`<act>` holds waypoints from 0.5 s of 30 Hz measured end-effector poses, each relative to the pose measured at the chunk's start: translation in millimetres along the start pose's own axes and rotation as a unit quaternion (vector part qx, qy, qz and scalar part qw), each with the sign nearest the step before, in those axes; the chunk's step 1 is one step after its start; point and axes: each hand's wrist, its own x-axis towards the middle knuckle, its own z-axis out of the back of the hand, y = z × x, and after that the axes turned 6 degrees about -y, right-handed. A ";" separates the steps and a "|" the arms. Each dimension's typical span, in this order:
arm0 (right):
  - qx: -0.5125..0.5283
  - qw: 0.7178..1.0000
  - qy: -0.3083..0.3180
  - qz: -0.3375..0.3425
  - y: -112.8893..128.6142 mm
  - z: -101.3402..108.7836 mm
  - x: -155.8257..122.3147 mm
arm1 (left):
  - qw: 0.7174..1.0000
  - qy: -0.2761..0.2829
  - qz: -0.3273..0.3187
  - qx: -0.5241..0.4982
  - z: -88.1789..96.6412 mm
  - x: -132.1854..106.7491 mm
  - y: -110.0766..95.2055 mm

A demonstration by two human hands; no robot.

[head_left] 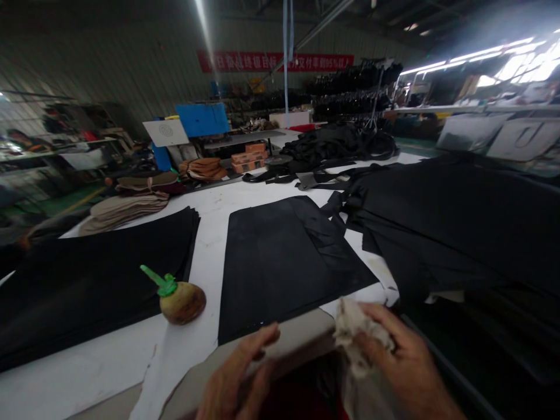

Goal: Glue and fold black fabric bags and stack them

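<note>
My right hand (405, 353) is closed around a crumpled off-white cloth (359, 335) at the table's front edge. To its left, my left hand (238, 373) hangs over the same edge with fingers apart and nothing in them. Just beyond both hands lies a black fabric piece (271, 256), flat with some creases on its right side. A round brownish bottle with a green nozzle (182, 302) stands to the left of that fabric, apart from my hands.
A stack of black fabric (100, 268) covers the table's left. Black cloth (464, 221) is heaped on the right. Farther back are beige pieces (126, 211), brown pieces (203, 169), small orange boxes (249, 157) and a pile of black strips (336, 146).
</note>
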 end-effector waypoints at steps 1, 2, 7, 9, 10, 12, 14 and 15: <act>-0.063 0.996 -0.032 0.049 -7.2 16.1 12.1 | 1.000 -0.022 -0.016 0.000 0.0 18.4 1.7; -0.115 0.988 -0.036 0.101 -13.7 28.9 23.9 | 0.999 -0.013 -0.033 -0.008 -1.7 37.1 2.8; -0.272 0.919 0.122 0.257 -23.5 40.7 60.0 | 0.977 0.182 -0.091 0.061 -35.9 108.5 -5.9; -0.308 0.890 0.184 0.280 -19.3 31.4 63.2 | 0.958 0.247 -0.097 0.108 -53.0 120.5 -9.2; -0.324 0.877 0.207 0.287 -17.0 26.6 63.8 | 0.950 0.269 -0.101 0.121 -60.2 123.5 -9.3; -0.352 0.854 0.243 0.296 -13.1 18.8 65.3 | 0.941 0.291 -0.112 0.133 -70.7 125.3 -6.2; -0.367 0.841 0.269 0.294 -10.8 14.7 68.7 | 0.940 0.291 -0.120 0.134 -76.4 124.6 -1.2; -0.374 0.836 0.277 0.290 -10.2 14.3 71.3 | 0.941 0.288 -0.121 0.134 -77.8 124.0 0.8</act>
